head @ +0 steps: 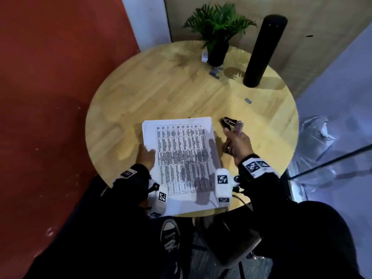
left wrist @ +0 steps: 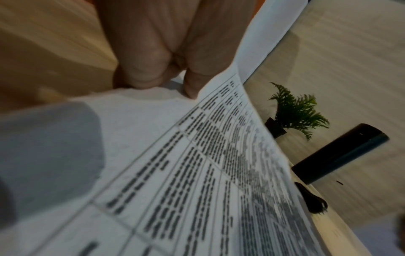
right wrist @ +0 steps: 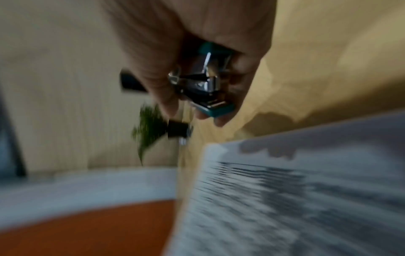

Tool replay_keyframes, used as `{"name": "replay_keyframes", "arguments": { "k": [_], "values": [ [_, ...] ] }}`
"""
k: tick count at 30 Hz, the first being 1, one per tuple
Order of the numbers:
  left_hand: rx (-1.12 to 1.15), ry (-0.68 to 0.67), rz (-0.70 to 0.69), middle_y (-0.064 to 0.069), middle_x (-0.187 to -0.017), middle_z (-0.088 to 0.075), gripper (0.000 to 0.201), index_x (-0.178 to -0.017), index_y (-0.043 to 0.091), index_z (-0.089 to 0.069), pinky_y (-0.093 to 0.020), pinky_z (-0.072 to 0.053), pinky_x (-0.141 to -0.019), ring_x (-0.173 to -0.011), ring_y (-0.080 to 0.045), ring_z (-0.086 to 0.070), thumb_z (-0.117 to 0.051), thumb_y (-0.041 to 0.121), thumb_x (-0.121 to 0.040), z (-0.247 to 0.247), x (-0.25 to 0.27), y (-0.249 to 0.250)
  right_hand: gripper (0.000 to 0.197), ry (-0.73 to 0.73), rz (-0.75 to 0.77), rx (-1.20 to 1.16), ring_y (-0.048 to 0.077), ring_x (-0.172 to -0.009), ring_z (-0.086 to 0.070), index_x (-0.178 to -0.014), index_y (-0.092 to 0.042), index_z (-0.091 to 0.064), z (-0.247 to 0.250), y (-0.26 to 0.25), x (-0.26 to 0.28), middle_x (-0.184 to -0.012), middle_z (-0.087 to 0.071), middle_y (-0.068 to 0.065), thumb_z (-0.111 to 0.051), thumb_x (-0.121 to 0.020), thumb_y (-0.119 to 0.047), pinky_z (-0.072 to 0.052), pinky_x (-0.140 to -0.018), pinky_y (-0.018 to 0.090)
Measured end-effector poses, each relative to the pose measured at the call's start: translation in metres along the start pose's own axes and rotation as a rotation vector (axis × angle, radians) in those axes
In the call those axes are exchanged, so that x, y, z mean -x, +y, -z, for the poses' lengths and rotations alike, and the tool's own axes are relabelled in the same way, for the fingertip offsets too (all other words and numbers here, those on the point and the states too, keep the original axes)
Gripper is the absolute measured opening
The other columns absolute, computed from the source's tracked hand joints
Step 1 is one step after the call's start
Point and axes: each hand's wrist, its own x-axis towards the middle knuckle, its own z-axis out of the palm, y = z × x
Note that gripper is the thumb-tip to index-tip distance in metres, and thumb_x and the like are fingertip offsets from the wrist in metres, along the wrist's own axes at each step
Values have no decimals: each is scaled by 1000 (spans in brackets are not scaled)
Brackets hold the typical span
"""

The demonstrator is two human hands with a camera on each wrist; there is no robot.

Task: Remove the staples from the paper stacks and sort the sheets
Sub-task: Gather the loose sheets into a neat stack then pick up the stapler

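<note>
A stack of white paper (head: 181,156) printed with a table lies on the near middle of the round wooden table (head: 161,93). My left hand (head: 148,153) pinches the stack's left edge, thumb on top; in the left wrist view its fingers (left wrist: 144,69) curl at the edge of the paper (left wrist: 175,173), where a sheet bows upward. My right hand (head: 234,133) hovers just right of the stack's top right corner and grips a staple remover (head: 229,122), jaws pointing away from me. In the blurred right wrist view the staple remover (right wrist: 206,86) is chrome and teal.
A potted green plant (head: 218,27) and a tall black cylinder (head: 259,51) stand at the table's far side. Grey staple strips (head: 215,71) lie by the pot, another strip (head: 248,100) farther right. A red wall rises on the left; a white plastic bag (head: 314,133) lies right.
</note>
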Motion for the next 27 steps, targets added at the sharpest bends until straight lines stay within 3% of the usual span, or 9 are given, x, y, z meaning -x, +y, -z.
{"name": "replay_keyframes", "arguments": {
  "k": [3, 6, 9, 12, 16, 19, 22, 24, 27],
  "values": [
    [84, 74, -183, -24, -141, -39, 48, -139, -9, -22, -30, -33, -101, -128, -32, -42, -41, 8, -99, 13, 10, -1, 17, -103, 177, 269, 17, -66, -55, -104, -18, -62, -21, 5, 2, -75, -58, -3, -63, -88, -23, -49, -58, 28],
    [191, 128, -366, -18, -103, -49, 19, -108, -5, -33, -25, -33, -70, -94, -23, -47, -43, 7, -97, 31, 22, 11, 50, -157, 137, 182, 20, -92, -60, -139, -18, -40, -31, -7, 4, -113, -56, 0, -58, -92, -14, -53, -75, 28],
    [296, 147, -519, -14, -92, -46, 28, -100, 5, -29, -28, -33, -70, -85, -19, -45, -41, 27, -88, 47, 31, 30, 12, -125, 162, 176, 23, -81, -57, -98, -21, -55, -38, -29, 12, -87, -59, 3, -58, -91, -11, -49, -75, 36],
    [341, 234, -670, -13, -94, -48, 32, -106, 1, -33, -25, -34, -66, -87, -18, -48, -37, 26, -88, 58, 49, 57, 21, 70, 399, 203, 18, -69, -50, -75, -21, -47, -45, -52, 35, -71, -51, 0, -58, -89, -10, -44, -66, 29],
    [418, 400, -837, -13, -93, -47, 39, -115, -15, -33, -25, -37, -71, -82, -11, -46, -37, 17, -93, 53, 85, 81, 10, 350, 737, 85, -3, -61, -53, -88, -16, -48, -55, -57, 84, -73, -52, -13, -56, -92, -14, -49, -65, 28],
    [452, 449, -769, -15, -94, -50, 32, -112, -12, -34, -27, -38, -69, -79, -19, -49, -36, 14, -93, 35, 95, 68, 10, 434, 725, 80, -1, -60, -49, -97, -8, -48, -58, -33, 99, -74, -50, -17, -56, -92, -12, -41, -67, 24],
    [453, 422, -685, -9, -76, -43, 31, -107, -10, -34, -26, -33, -64, -65, -19, -42, -35, 17, -92, 21, 96, 47, 14, 451, 619, 119, 7, -60, -35, -85, -8, -46, -54, -8, 102, -66, -43, -10, -57, -92, -12, -29, -59, 25],
    [459, 386, -678, 4, -74, -38, 26, -107, 0, -36, -19, -33, -65, -65, -9, -38, -37, 20, -91, 24, 99, 42, 27, 446, 612, 151, 8, -58, -28, -74, -16, -37, -48, -2, 103, -63, -38, -8, -57, -91, -10, -31, -54, 19],
    [533, 360, -754, 12, -87, -44, 11, -100, 29, -37, -7, -35, -72, -74, 4, -44, -38, 39, -94, 44, 104, 49, 17, 433, 611, 158, 12, -64, -36, -84, -12, -42, -43, -5, 104, -68, -44, -9, -56, -92, -9, -33, -54, 17]
  ]
}}
